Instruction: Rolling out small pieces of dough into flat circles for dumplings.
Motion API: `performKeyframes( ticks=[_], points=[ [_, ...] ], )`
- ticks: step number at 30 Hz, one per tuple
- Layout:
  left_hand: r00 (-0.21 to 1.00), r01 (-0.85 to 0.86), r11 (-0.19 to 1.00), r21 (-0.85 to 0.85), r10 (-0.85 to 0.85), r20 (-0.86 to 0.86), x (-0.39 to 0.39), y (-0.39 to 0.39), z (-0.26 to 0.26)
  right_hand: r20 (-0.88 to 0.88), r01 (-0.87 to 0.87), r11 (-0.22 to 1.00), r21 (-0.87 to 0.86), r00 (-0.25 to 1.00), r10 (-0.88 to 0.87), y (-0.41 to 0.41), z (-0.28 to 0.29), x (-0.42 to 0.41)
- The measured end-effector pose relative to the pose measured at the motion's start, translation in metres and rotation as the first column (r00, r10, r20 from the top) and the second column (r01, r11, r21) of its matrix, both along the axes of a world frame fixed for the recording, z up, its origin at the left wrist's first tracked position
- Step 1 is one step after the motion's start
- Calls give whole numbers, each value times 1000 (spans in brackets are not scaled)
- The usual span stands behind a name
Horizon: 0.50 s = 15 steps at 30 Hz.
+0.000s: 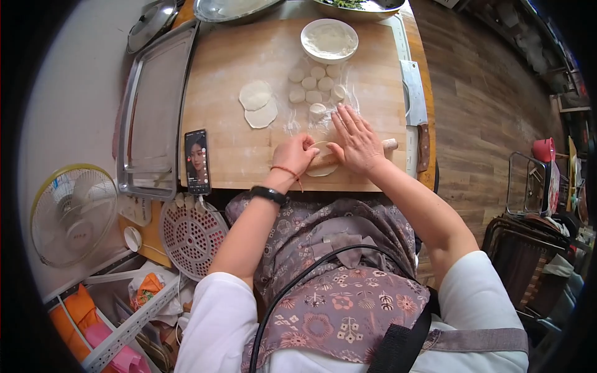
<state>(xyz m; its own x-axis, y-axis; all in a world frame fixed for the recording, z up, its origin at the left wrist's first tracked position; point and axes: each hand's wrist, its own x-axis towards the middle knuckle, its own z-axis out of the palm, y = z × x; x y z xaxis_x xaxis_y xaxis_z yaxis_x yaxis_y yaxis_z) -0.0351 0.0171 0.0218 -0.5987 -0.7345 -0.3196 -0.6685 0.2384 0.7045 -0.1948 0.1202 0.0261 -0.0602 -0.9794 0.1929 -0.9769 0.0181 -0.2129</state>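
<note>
Near the front edge of the floured wooden board [224, 60], my left hand [295, 153] pinches the rim of a flat dough round [323, 171] between thumb and fingers. A wooden rolling pin [391, 144] lies across that round. My right hand [358, 140] holds the pin under its palm, fingers stretched forward and thumb towards the dough. Just beyond my hands is a small dough piece [317, 110]; several more dough pieces [308, 83] sit behind it. Two rolled dough wrappers [260, 116] overlap at the left of the board.
A white bowl of flour [329, 41] stands at the back. The cleaver [415, 93] lies along the right edge, handle towards me. A lit phone [197, 161] and a metal tray [154, 112] are on the left. Beyond them stands a fan [74, 214]. Metal bowls [359, 9] line the far end.
</note>
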Motion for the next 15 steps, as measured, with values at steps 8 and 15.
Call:
performKeyframes(
  ticks=[8, 15],
  points=[
    [979, -75, 944, 322, 131, -155, 23, 4, -18, 46, -171, 975, 144, 985, 166, 70, 1, 18],
    [974, -64, 976, 210, 107, -199, 22, 14, -31, 2, -28, 1000, -7, 1000, 28, 30, 1, 15]
  ],
)
